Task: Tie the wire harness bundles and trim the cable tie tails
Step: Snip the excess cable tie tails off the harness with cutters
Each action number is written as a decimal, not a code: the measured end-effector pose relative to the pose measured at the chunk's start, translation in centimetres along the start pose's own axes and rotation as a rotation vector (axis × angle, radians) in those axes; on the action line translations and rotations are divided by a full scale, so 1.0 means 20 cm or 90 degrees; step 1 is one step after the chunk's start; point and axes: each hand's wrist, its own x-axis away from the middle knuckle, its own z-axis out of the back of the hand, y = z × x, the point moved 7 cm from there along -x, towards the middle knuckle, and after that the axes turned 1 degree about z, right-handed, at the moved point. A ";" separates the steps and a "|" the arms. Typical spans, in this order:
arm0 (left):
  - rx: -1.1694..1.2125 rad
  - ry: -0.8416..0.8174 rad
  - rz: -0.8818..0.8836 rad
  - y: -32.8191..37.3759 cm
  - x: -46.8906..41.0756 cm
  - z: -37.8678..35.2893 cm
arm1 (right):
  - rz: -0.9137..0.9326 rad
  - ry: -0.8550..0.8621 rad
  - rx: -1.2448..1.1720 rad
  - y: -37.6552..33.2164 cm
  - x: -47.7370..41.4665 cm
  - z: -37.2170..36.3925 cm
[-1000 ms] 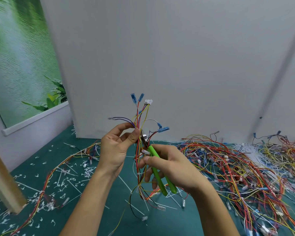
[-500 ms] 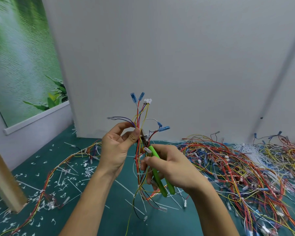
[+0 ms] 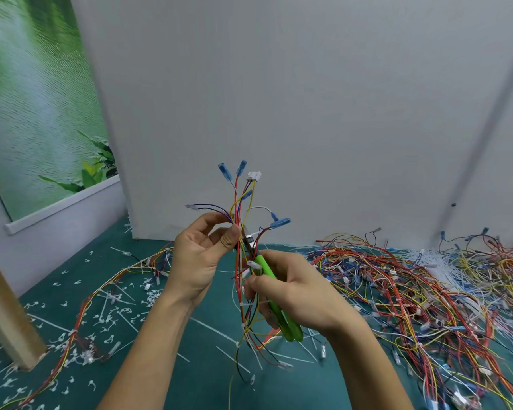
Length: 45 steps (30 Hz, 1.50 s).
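A wire harness bundle (image 3: 241, 202) of red, yellow and purple wires with blue terminals and a white connector stands upright above the green table. My left hand (image 3: 200, 255) pinches it between thumb and fingers below the fanned ends. My right hand (image 3: 293, 288) grips green-handled cutters (image 3: 274, 294), whose metal jaws (image 3: 250, 242) sit against the bundle just right of my left thumb. A white cable tie (image 3: 253, 264) shows on the bundle under the jaws. The loose lower wires hang down to the table.
A big tangle of harnesses (image 3: 412, 291) covers the table's right side. Another harness (image 3: 80, 318) lies at the left among many cut white tie tails (image 3: 113, 315). A wooden post (image 3: 3, 315) stands at the left edge; a grey wall (image 3: 308, 113) rises behind.
The cutters' jaws have crept slightly up along the bundle toward my left thumb. Both hands otherwise keep their hold.
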 end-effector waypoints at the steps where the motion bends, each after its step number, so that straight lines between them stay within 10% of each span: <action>1: 0.000 0.005 -0.001 0.00 0.00 0.00 | 0.001 0.001 0.003 0.00 0.00 0.00; 25: -0.036 0.031 0.018 -0.05 -0.01 -0.02 | -0.015 0.038 -0.122 0.04 -0.02 0.01; 45: 0.042 -0.012 0.058 -0.01 0.00 0.00 | 0.082 0.069 0.082 0.04 -0.05 -0.03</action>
